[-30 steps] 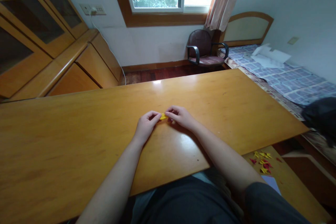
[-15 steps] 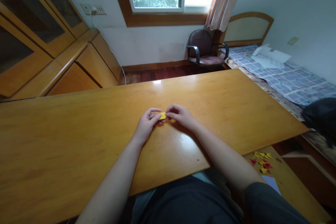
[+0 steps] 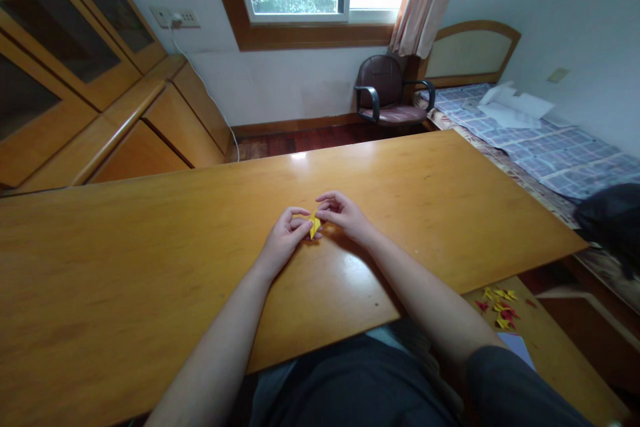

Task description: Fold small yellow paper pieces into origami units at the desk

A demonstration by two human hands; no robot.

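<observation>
Tapering yellow paper (image 3: 315,227) (earlier oblong)

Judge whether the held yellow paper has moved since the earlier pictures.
Yes: the yellow paper has shifted slightly away from the far edge of the table.

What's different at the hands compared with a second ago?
The yellow paper has turned from lying crosswise to pointing downward in the picture, held in the left hand. The right hand has raised its index finger; whether it grips the paper is unclear. The small folded pieces at lower right and the chair stayed put.
</observation>
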